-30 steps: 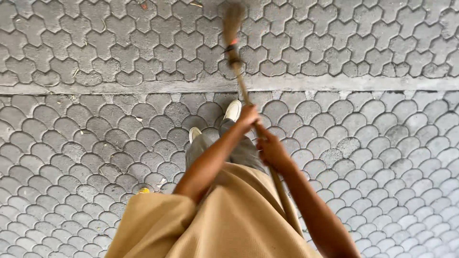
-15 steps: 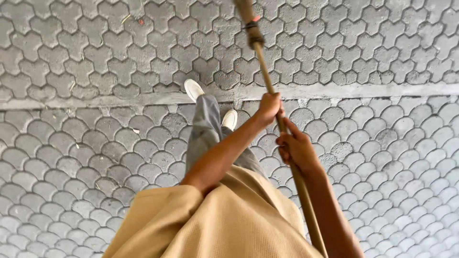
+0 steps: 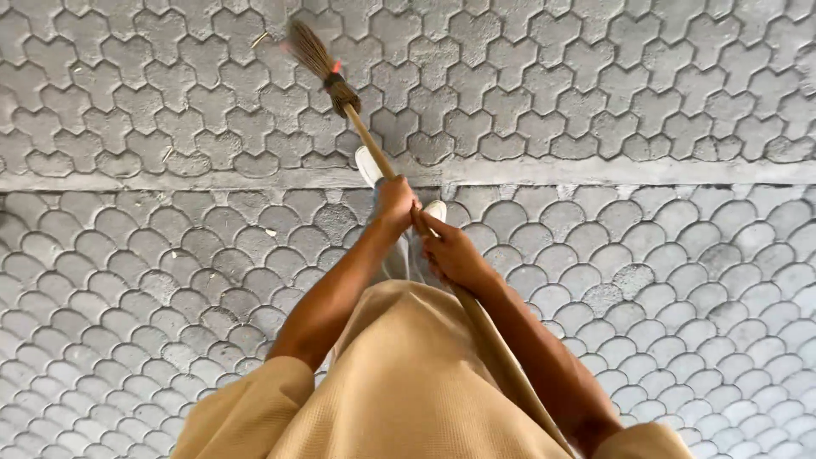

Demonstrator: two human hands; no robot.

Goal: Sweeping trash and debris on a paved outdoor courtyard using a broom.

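Broom [image 3: 344, 106] — long wooden handle, dark bristle head bound with a dark wrap — slanting from lower right up to the far left, bristles resting on the paving [image 3: 637, 93] beyond the straight concrete strip [image 3: 170, 180]. Handle passing between both hands and running down along the right side of the body.

Left hand [image 3: 393, 204] closing fully around the handle, higher up the shaft, just past the strip's near edge. Right hand [image 3: 450, 253] gripping the same handle just below, fingers wrapped, touching or almost touching the left hand. Both forearms bare, extending forward from short tan sleeves [image 3: 255, 399].

Two white shoes [image 3: 368, 163] showing just beyond the hands — one lying over the concrete strip, the other just near of it and partly hidden by the right hand. Grey trouser legs [image 3: 398, 259] appearing between the arms.

Grey paving covering the whole ground: angular interlocking blocks on the far side of the strip, fish-scale blocks on the near side. A few small pale scraps [image 3: 259, 38] lying on the far blocks, left of the bristles.
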